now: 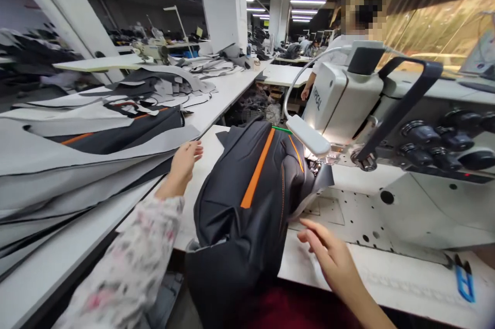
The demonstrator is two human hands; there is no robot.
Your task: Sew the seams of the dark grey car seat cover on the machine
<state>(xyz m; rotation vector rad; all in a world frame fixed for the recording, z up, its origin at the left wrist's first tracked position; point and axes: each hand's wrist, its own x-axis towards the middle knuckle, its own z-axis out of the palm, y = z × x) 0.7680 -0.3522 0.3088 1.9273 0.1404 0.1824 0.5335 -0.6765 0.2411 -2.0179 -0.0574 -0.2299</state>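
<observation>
A black padded fabric piece (232, 179) with orange stripes lies bunched on the sewing table, its lower end hanging over the front edge. Its right side reaches under the head of a white sewing machine (332, 97). To the left of the fabric, my left hand (184, 164) is at the edge of a stack of grey cut panels (96, 169); its fingers are partly bent, and whether they touch the stack is unclear. My right hand (325, 249) is above the machine bed, just right of the fabric, with thumb and fingers apart and nothing in them.
Blue-handled thread snips (464, 277) lie at the right front of the table. A lamp arm (307, 135) hangs near the needle area. Behind the machine stands another person (336, 50). More worktables with fabric piles extend into the background.
</observation>
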